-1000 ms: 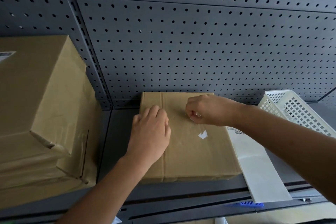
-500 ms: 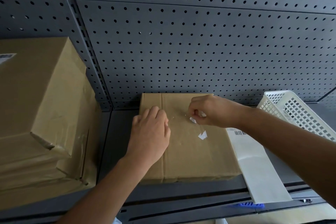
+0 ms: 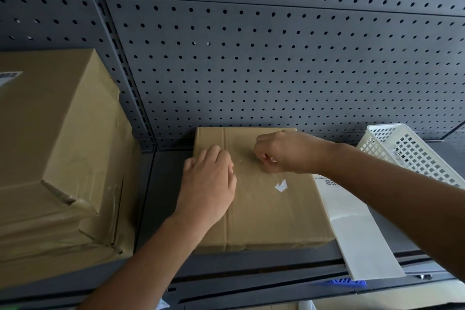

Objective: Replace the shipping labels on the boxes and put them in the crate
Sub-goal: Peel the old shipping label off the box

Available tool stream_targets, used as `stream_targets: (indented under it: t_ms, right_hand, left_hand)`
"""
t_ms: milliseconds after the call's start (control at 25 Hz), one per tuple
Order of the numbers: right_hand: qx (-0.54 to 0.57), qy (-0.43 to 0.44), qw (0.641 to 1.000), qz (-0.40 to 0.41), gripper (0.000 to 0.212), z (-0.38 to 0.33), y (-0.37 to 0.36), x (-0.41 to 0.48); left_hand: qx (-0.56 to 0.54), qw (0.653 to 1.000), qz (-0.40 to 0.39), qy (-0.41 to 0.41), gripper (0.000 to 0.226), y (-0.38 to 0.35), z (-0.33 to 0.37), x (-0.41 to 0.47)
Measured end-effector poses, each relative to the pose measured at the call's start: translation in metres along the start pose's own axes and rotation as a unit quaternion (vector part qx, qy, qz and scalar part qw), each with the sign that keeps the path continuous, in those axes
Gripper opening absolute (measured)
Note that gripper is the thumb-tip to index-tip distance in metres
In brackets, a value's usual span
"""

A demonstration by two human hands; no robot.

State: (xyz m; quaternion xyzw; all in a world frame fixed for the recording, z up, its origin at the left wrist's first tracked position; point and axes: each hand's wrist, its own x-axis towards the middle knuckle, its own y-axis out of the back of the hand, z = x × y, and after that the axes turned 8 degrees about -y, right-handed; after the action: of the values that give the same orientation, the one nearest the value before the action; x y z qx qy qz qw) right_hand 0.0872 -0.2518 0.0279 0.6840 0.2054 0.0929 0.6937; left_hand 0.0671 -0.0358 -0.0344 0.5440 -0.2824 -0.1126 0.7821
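While left hand (image 3: 208, 189) lies flat on box (image 3: 271, 214), right hand (image 3: 284, 152) pinches label scrap (image 3: 271, 158).

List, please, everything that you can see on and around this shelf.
flat box: one, brown, shelf centre
big boxes: a stack, brown, shelf left; count unclear
label: one, white with barcode, atop the stack, cut by frame edge
scrap: one, white, stuck on flat box
label sheet: one, white, barcode at far end, right of flat box
crate: one, white mesh, far right
pegboard: one, grey, behind
shelf: one, grey, under the boxes
blue item: one, below shelf front; unidentifiable
left hand: one, rests flat on flat box
right hand: one, fingers curled, pinches a white bit at box top
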Motion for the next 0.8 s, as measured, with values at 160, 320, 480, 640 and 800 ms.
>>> stream_targets:
  t_ms: [160, 320, 480, 640, 800]
  right_hand:
    - [0.066, -0.028, 0.997, 0.016, 0.006, 0.004, -0.003, -0.012]
    - [0.093, -0.052, 0.993, 0.052, 0.003, 0.004, -0.004, -0.021]
    - [0.118, -0.053, 0.989, 0.069, 0.012, 0.006, -0.011, -0.024]
    - [0.118, -0.056, 0.986, 0.099, 0.008, 0.006, -0.022, -0.027]
    - [0.143, -0.066, 0.982, 0.106, 0.010, 0.008, -0.026, -0.034]
  left_hand:
    - [-0.001, 1.000, 0.006, 0.002, 0.006, 0.000, 0.000, -0.001]
    - [0.001, 1.000, 0.003, -0.001, 0.006, 0.000, 0.000, -0.001]
    - [0.001, 1.000, 0.005, -0.002, 0.005, -0.001, 0.000, -0.001]
    - [-0.005, 1.000, 0.012, -0.005, 0.005, 0.001, 0.001, -0.001]
    - [-0.012, 1.000, 0.023, -0.009, 0.006, 0.001, 0.001, -0.002]
